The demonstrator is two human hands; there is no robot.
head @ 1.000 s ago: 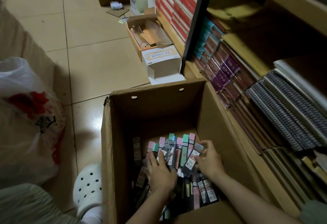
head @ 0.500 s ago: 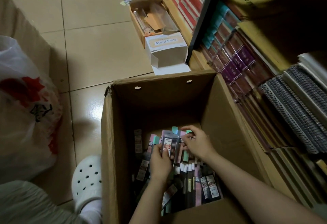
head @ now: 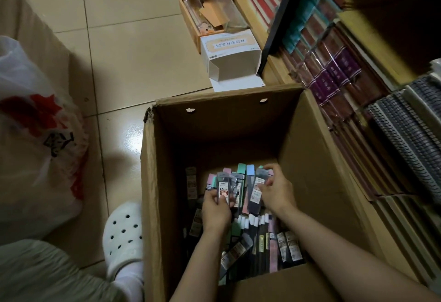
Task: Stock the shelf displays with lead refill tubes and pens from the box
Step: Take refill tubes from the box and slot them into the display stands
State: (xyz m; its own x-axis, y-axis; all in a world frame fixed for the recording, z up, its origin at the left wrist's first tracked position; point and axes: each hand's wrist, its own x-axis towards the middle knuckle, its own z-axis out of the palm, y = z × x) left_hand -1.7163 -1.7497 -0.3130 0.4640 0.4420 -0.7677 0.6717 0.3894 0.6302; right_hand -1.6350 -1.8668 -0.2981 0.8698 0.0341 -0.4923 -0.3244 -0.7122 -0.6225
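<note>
Deep in the box [head: 317, 163] now, both hands down among the packs. Left hand [head: 216, 208] curled round a small stack of tubes [head: 226, 188], thumb across the front label, about three packs fanned in that grip, though hard to say exactly. Right hand [head: 276, 190] pinching one more tube pack [head: 256, 187] by its edge, fingers bent over the top, close beside the left-hand stack.

Risks from here: a loose fan like that, easily spilled back into the box if squeezed from one side only. Slick wrappers, a thin pinch on the right, so a likely slip on the lift. Tall box walls too, ready to catch a wrist or knock the stack on the way out. Mixed colours and types underneath, so a wrong pack swept up by mistake quite possible.

Counting up: one box, two hands, one held stack, one single pack. Loose packs [head: 262, 237] on the bottom, dozens, too jumbled and dark for a true count. Shelf [head: 338, 82] just right of the box, notebooks packed in rows. One small white carton [head: 229, 51] beyond, one bag [head: 35, 134] at left.
</note>
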